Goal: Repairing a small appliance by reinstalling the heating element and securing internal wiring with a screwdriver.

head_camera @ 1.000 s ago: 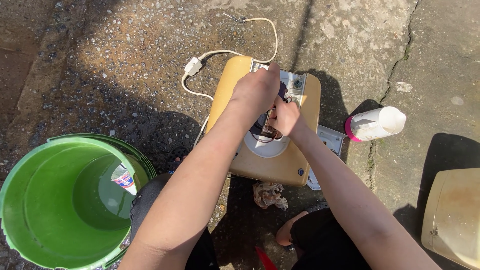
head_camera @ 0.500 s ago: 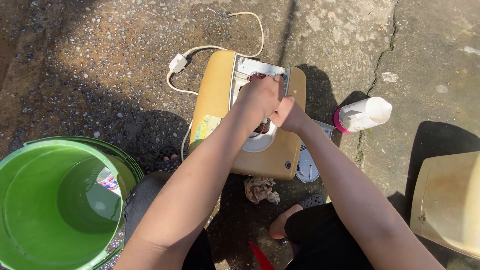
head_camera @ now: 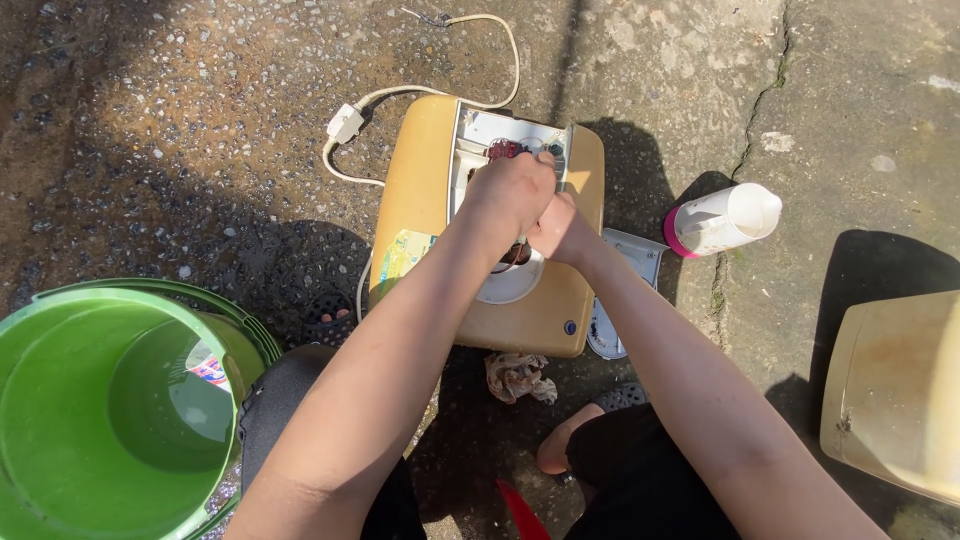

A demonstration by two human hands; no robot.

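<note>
Both hands, left hand [head_camera: 510,190] and right hand [head_camera: 556,228], closed on parts inside the opened yellowed appliance [head_camera: 420,190]; dismantling underway, next needs steady pull.

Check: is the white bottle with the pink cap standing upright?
No. The white bottle lies on its side on the concrete, right of the tan appliance.

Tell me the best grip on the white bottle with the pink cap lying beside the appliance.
Grip the white bottle across its round body, coming from above. It lies on its side on the concrete, pink cap toward the tan appliance, with both long flanks free.
</note>
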